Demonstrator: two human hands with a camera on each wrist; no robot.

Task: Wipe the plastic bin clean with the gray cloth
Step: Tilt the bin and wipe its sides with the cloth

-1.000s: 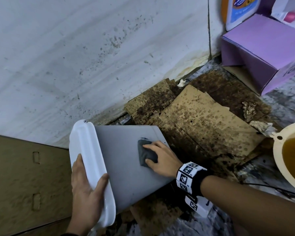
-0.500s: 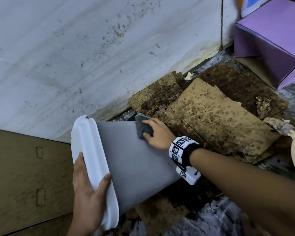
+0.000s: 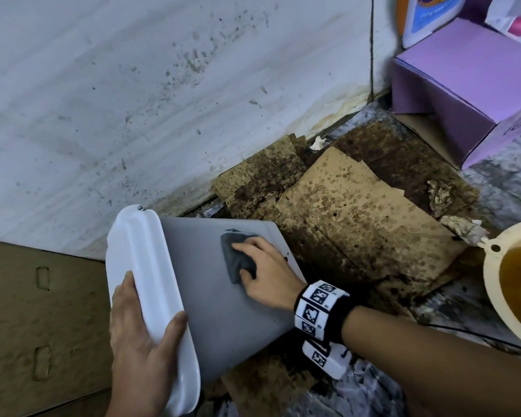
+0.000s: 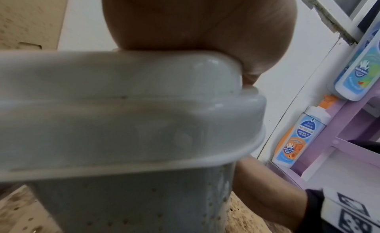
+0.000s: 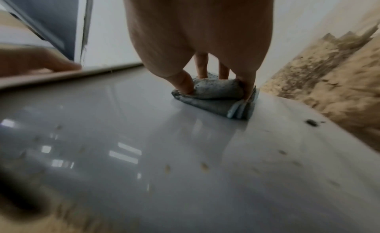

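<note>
Both hands were on the plastic bin (image 3: pixel 223 311), which lay tipped on its side over the stained cardboard (image 3: pixel 358 218) at the floor's wall edge. The left hand (image 3: pixel 139 335) gripped the white lid (image 3: pixel 151 284), fingers behind it and thumb curled over its near edge. The right hand (image 3: pixel 268 272) held the folded gray cloth (image 3: pixel 236 260) against the bin's gray upper wall, thumb and fingers pinching it while pressing down. Small brown specks (image 5: pixel 203 166) dotted that wall nearer the wrist.
</note>
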